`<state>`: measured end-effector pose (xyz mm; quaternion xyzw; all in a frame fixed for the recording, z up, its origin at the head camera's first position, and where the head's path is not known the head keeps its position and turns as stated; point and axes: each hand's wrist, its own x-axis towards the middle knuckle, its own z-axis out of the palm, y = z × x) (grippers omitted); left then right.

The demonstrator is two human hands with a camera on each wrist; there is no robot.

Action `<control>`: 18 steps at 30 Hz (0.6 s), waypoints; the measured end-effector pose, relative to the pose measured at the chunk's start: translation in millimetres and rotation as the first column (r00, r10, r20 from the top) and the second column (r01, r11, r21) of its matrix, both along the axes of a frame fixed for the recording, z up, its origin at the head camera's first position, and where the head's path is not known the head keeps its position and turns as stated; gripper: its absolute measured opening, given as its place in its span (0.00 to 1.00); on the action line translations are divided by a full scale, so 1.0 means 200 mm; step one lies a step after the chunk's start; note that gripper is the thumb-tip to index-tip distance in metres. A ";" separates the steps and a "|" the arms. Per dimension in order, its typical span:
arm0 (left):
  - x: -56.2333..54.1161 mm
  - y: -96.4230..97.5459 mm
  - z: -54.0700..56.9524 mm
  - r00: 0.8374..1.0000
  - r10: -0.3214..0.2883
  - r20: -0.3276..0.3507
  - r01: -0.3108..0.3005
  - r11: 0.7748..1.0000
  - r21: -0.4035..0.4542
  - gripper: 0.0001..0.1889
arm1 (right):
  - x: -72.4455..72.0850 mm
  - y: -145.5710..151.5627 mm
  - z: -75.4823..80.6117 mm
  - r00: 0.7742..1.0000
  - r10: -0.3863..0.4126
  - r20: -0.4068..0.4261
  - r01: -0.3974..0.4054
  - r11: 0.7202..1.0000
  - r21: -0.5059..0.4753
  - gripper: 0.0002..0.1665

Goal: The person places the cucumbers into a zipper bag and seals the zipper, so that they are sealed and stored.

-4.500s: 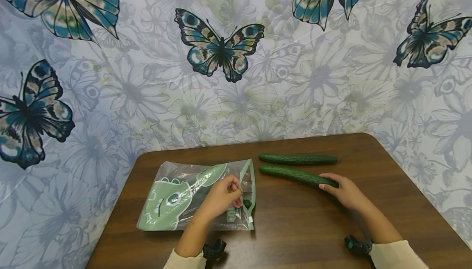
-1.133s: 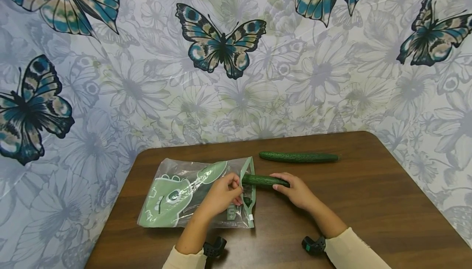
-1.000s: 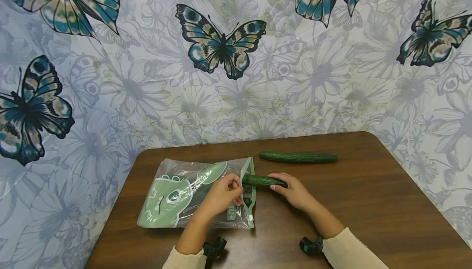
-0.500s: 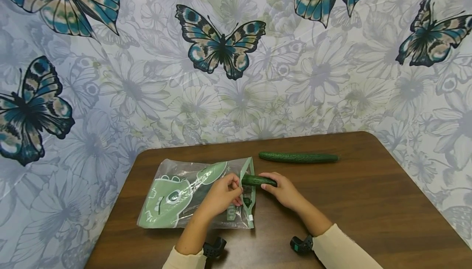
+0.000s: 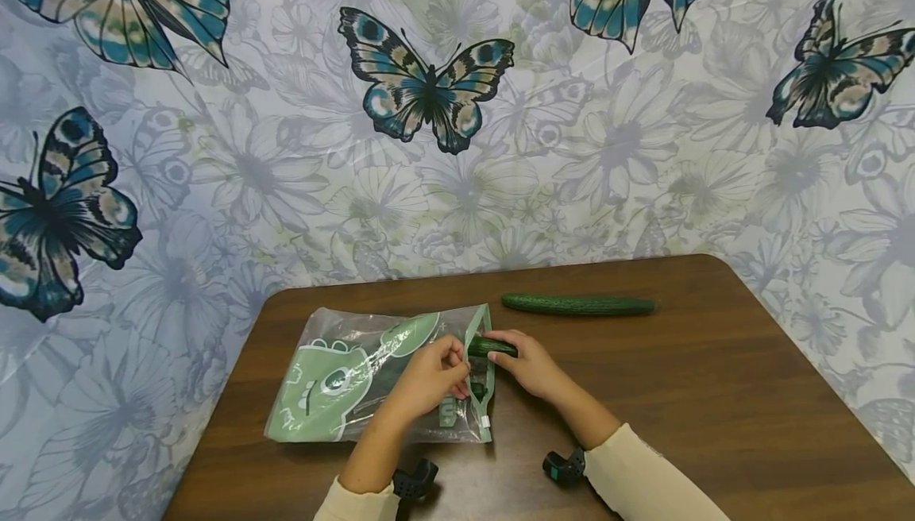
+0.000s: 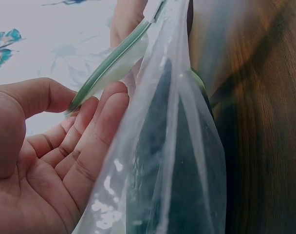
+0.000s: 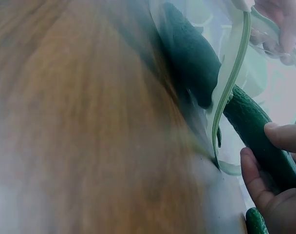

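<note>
A clear zip bag [image 5: 332, 394] with a green cartoon print lies on the table, its mouth facing right. At that mouth my left hand [image 5: 426, 378] pinches the green-edged rim between thumb and fingers and lifts it, as the left wrist view shows. My right hand [image 5: 527, 364] grips the outer end of a cucumber [image 7: 255, 131], whose other end is inside the bag. Another cucumber [image 7: 187, 53] shows through the plastic, wholly within the bag. Behind my right hand, a further cucumber [image 5: 579, 305] lies on the table.
The brown wooden table [image 5: 643, 426] has rounded back corners. A wall hanging [image 5: 615, 148] with butterflies rises right behind it. The white zip slider [image 5: 485, 422] sits at the near corner of the bag's mouth. Black wrist cameras [image 5: 565, 467] are worn on both wrists.
My right hand took the nearer cucumber from the table and has moved left with it, sliding it steadily deeper into the bag. My left hand has stayed on the rim.
</note>
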<state>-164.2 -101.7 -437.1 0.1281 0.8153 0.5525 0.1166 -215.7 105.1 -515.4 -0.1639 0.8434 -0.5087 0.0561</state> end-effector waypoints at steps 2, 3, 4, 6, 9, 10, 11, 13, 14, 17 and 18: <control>-0.01 0.00 -0.02 1.000 0.001 -0.003 -0.001 1.000 0.000 0.02 | 0.00 -0.01 0.00 1.000 0.003 0.010 -0.003 1.000 -0.005 0.24; -0.01 0.00 -0.03 1.000 0.001 -0.002 -0.001 1.000 0.001 0.02 | -0.01 -0.01 0.00 1.000 0.003 0.014 -0.003 1.000 -0.005 0.24; -0.02 0.00 -0.03 1.000 0.002 -0.002 -0.002 1.000 0.000 0.02 | -0.01 -0.01 0.00 1.000 0.006 0.017 -0.006 1.000 -0.007 0.24; -0.03 -0.01 -0.06 1.000 0.009 0.000 -0.009 1.000 -0.012 0.02 | -0.02 -0.02 -0.01 1.000 0.014 0.016 -0.014 1.000 -0.008 0.24; -0.04 -0.02 -0.08 1.000 0.004 0.001 -0.004 1.000 -0.014 0.02 | -0.02 -0.01 -0.02 0.999 0.018 0.035 -0.018 1.000 -0.020 0.24; -0.05 -0.02 -0.10 1.000 0.003 -0.001 -0.003 1.000 -0.017 0.02 | -0.02 0.00 -0.02 0.999 0.019 0.041 -0.018 1.000 -0.025 0.24; -0.06 -0.03 -0.11 1.000 0.002 0.000 -0.002 1.000 -0.018 0.02 | -0.02 0.00 -0.02 0.999 0.020 0.048 -0.019 0.999 -0.029 0.25; -0.06 -0.03 -0.11 1.000 -0.001 0.000 0.001 1.000 -0.019 0.03 | -0.02 0.01 -0.02 0.997 0.020 0.068 -0.017 0.999 -0.045 0.25; -0.06 -0.02 -0.11 1.000 0.000 0.002 0.000 1.000 -0.020 0.03 | -0.02 0.02 -0.03 0.997 0.020 0.071 -0.017 0.999 -0.049 0.24; -0.06 -0.02 -0.11 1.000 -0.002 0.005 0.003 1.000 -0.025 0.03 | -0.02 0.03 -0.04 0.998 0.017 0.065 -0.014 0.999 -0.047 0.23; -0.06 -0.02 -0.11 1.000 -0.004 0.005 0.004 1.000 -0.025 0.03 | -0.02 0.04 -0.04 0.998 0.015 0.062 -0.012 0.999 -0.047 0.23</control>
